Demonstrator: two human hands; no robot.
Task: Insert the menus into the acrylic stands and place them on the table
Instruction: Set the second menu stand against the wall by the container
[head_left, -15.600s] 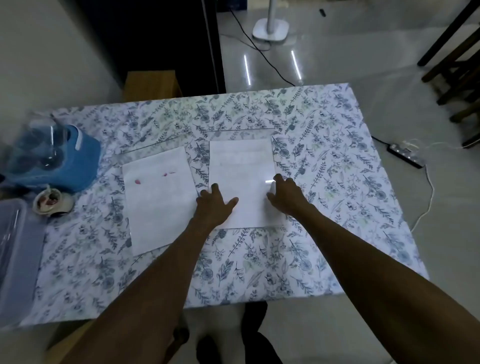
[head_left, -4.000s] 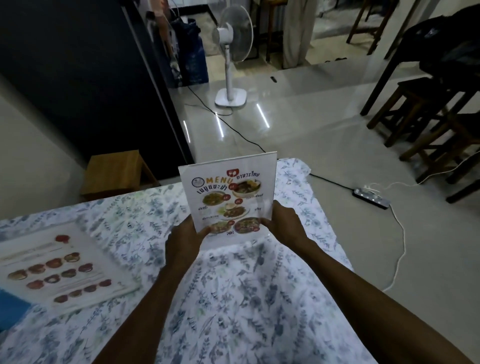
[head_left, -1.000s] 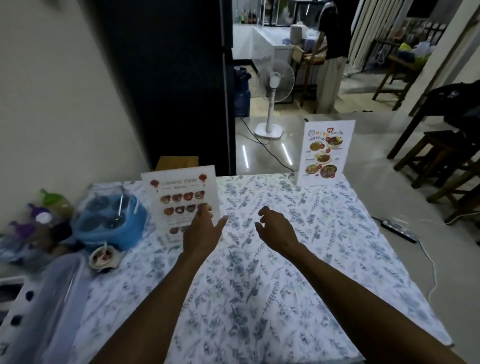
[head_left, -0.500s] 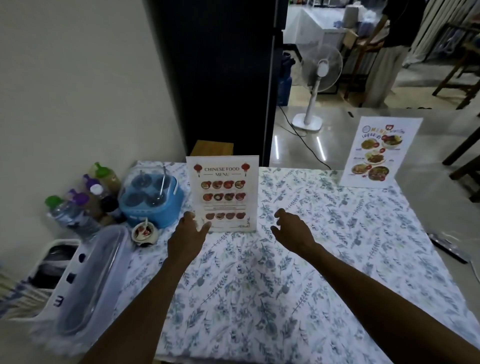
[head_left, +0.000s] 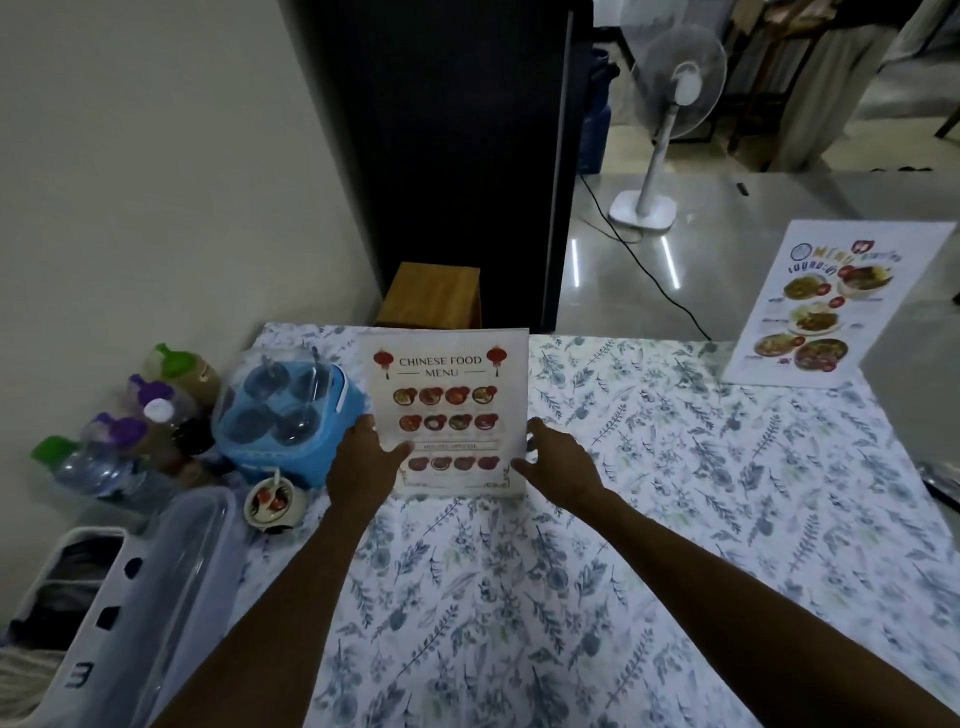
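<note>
Both hands are gripping the Chinese menu stand (head_left: 447, 415) near the bench's far-left edge: left hand (head_left: 363, 462) and right hand (head_left: 558, 462) pinching its sides. Best keeping it upright, seating its base flat.

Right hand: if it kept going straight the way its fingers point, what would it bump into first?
The right hand points left and slightly away, so it would probably meet the Chinese food menu stand first; its fingers already seem to touch that stand's right edge.
</note>
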